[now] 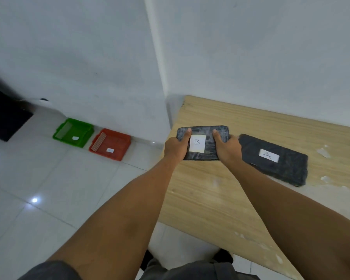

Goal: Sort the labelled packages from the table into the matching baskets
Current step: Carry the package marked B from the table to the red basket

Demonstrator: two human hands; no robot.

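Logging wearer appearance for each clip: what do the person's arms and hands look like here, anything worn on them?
Both forearms are bare from the elbow down. The left hand and right hand wear no gloves, and no rings, watch or bracelet show. No markings or cables are visible. A dark grey short sleeve shows only at the bottom edge, on the left arm.

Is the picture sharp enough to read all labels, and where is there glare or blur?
Head view: the B on the held package reads clearly; the A on the lying package is softer. The basket labels, green and red, are too blurred. Lamp glare spots the floor tiles; the wide lens bends the wall corner.
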